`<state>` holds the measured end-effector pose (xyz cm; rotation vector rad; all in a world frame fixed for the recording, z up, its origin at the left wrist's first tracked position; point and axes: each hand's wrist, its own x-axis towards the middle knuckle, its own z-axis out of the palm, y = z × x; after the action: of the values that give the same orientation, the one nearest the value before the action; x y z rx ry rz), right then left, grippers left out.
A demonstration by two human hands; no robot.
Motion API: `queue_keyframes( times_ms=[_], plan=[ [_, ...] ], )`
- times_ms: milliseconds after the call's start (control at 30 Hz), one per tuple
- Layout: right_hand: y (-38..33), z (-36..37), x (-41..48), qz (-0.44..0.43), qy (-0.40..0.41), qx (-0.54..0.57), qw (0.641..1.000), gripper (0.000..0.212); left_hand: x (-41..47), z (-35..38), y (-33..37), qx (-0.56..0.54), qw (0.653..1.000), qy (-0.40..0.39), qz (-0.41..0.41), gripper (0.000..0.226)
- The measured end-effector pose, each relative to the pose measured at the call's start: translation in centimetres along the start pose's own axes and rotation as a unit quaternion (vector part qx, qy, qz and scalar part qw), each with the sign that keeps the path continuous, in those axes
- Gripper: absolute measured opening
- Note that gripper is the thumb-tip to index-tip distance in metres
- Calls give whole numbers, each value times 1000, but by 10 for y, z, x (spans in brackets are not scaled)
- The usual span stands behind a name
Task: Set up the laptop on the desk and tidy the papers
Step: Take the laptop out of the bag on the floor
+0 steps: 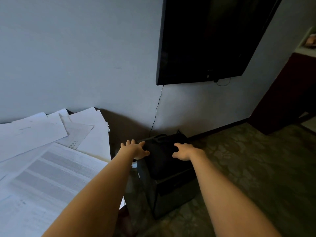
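- My left hand [135, 149] is wide open, fingers fanned and thumb stretched out. The palm lies against the left side of the black bag [162, 161], near its top edge.
- My right hand [185, 151] lies on the right side of the same bag. Thumb and forefinger are spread apart and touch the fabric. The other fingers are hidden behind the knuckles, so I cannot tell whether they hook onto anything.
- The two hands are apart, with the middle of the bag between them, and both arms are stretched straight out.
- The bag stands upright on a dark boxy stand [171, 200] on the patterned carpet [248, 159]. It is just beside the end of the desk [100, 111] and close to the wall [77, 57].
- The bag's handles show dimly at its top, behind my fingers.
- The papers [51, 159] lie loose on the desk to my left, overlapping at different angles. A printed sheet is nearest me and plainer sheets lie behind it, up to the wall.
- My left forearm crosses over the near corner of the paper pile.
- A dark screen [213, 36] hangs on the wall above the bag, and a thin cable [157, 110] runs down from it towards the floor behind the bag.
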<state>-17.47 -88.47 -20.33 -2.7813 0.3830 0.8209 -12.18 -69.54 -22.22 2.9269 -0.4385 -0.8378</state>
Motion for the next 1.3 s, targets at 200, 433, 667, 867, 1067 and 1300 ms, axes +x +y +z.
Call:
queue_keyframes(
  times_ms=[200, 433, 667, 867, 1067, 1300],
  plan=[
    [-12, -32, 57, -18, -1, -48, 999, 64, 47, -23, -7, -40, 999, 15, -17, 65],
    [-51, -56, 142, -79, -8, -75, 994, 63, 112, -44, -32, -90, 994, 0, -54, 65],
    [-55, -53, 206, -87, -54, -118, 988, 62, 162, -31, -39, -146, 986, -42, -74, 65],
    [-47, -51, 260, -123, -96, -163, 974, 62, 202, 6, -33, -302, 940, -67, -142, 66],
    [-24, -46, 318, -156, -123, -212, 957, 60, 240, 35, -10, -363, 913, -61, -176, 47],
    [-2, -22, 387, -179, -166, -261, 934, 58, 300, 79, 6, -404, 884, -74, -222, 55]
  ],
)
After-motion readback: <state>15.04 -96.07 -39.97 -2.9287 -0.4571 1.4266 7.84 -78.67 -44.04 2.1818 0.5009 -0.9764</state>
